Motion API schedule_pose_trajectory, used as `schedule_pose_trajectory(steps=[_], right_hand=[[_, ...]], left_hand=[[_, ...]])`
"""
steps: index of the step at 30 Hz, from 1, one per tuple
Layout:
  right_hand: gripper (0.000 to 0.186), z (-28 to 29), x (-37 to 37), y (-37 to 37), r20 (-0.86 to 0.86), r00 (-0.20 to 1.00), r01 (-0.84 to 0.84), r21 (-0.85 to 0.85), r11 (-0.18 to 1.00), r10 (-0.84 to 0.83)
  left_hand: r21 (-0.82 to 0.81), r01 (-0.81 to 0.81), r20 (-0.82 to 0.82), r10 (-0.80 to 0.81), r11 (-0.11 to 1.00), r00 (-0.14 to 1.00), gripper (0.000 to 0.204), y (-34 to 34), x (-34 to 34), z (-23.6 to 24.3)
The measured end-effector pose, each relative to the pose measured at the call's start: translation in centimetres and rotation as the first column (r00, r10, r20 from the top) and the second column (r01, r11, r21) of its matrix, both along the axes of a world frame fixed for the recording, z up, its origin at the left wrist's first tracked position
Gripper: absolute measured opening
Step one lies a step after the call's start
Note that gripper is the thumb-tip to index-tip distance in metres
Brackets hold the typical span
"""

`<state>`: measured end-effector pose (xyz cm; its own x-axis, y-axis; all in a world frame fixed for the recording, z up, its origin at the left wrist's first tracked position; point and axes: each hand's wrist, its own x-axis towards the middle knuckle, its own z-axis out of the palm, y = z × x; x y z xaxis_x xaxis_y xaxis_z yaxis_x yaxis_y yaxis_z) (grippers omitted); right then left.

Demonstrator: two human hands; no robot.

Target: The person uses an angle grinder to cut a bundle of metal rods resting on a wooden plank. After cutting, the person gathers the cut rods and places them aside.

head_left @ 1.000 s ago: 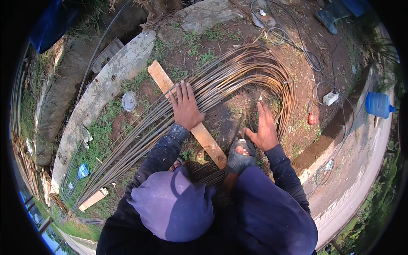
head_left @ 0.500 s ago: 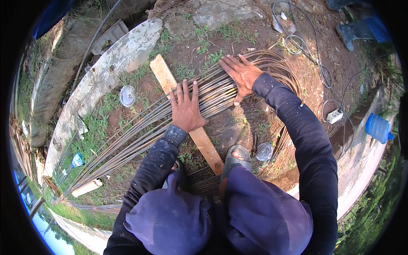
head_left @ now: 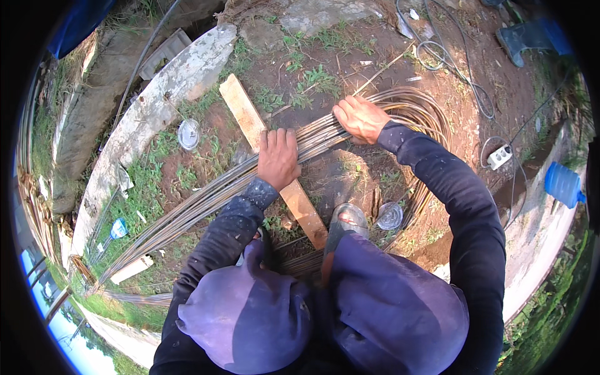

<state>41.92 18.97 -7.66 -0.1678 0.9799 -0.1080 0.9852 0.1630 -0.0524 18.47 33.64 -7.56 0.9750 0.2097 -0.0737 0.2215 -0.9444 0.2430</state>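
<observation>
A bundle of thin, rust-brown steel rods (head_left: 317, 137) runs from the lower left to the upper right, where it bends round in a loop. My left hand (head_left: 279, 160) is closed over the rods where they cross a wooden plank (head_left: 244, 112). Farther along, close to the bend, my right hand (head_left: 360, 119) has its fingers curled over the far edge of the bundle. Between my hands the rods lie tightly side by side. The undersides of both grips are hidden.
A clear plastic cup (head_left: 390, 215) lies by my right foot, and a round clear container (head_left: 188, 134) sits left of the plank. A grey cable (head_left: 463, 74), a white power strip (head_left: 499, 157) and a blue water jug (head_left: 562, 184) are at right. Another person's boot (head_left: 514, 45) stands upper right.
Both hands have gone from flat, spread fingers to closed grips on the rods. The bundle between them has drawn together into a narrower band.
</observation>
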Motion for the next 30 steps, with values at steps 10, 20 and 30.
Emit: schedule_pose_trajectory(steps=[10, 20, 30], right_hand=[[0.037, -1.8, -1.0, 0.0, -0.068, 0.990, 0.129, 0.026, 0.991, -0.127], [0.041, 5.3, -1.7, -2.3, -0.166, 0.979, 0.098, -0.102, 0.990, -0.114], [0.032, -2.0, 0.0, 0.5, -0.112, 0.991, 0.081, 0.091, 0.993, -0.071]], left_hand=[[-0.135, -0.083, 0.033, 0.088, 0.987, 0.996, 0.040, -1.0, 2.0, -2.4], [-0.107, -0.066, 0.066, 0.074, 0.992, 0.995, 0.037, -3.1, 0.2, 3.8], [-0.081, -0.082, 0.040, 0.085, 0.993, 0.996, 0.052, -0.6, 2.7, -0.9]])
